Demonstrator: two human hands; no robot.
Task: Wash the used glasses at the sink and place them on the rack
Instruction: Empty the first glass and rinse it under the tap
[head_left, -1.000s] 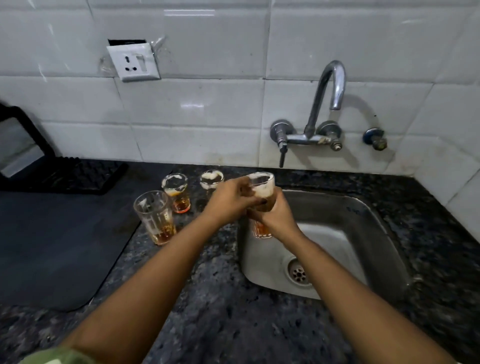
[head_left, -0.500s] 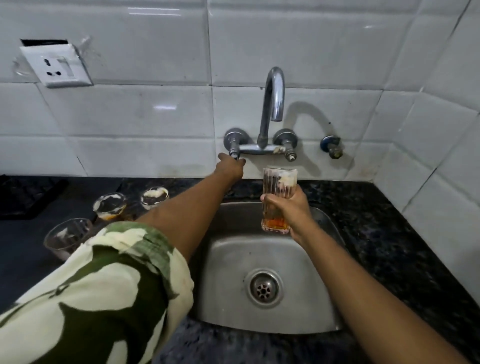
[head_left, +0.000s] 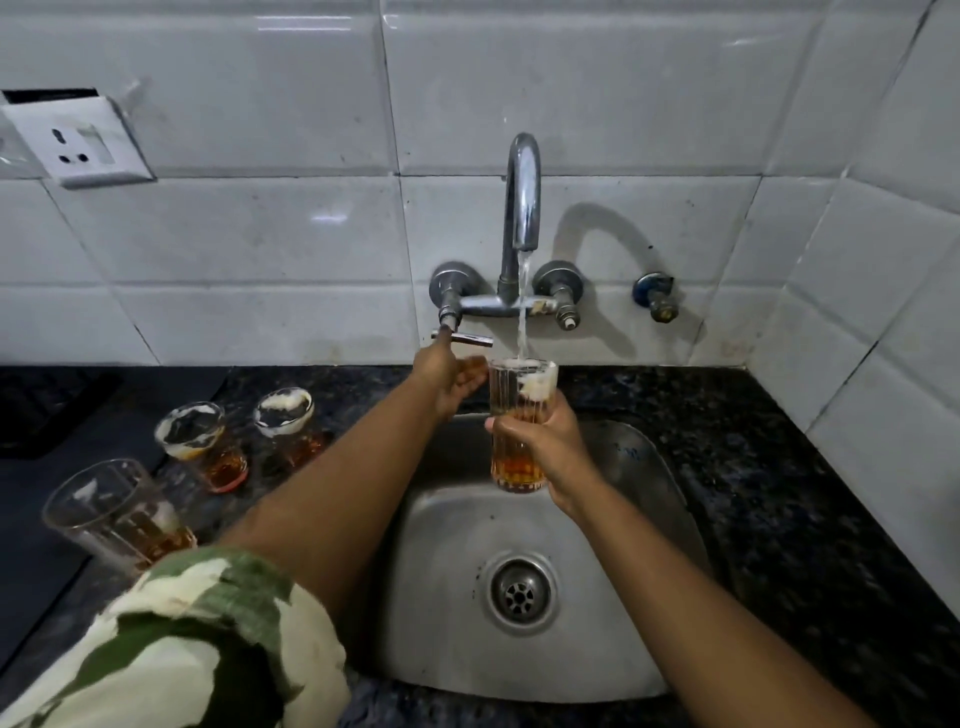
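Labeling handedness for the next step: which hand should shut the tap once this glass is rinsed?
Left. The left hand is at the tap lever; the right hand grips the glass under the running water.

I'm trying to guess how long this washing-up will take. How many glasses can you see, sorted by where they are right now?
Glass held in the right hand under the running tap: 1, the ribbed glass
Glasses waiting on the counter, left of the sink: 3, the near glass, the middle glass, the far glass
Total: 4 glasses, all holding amber dregs.
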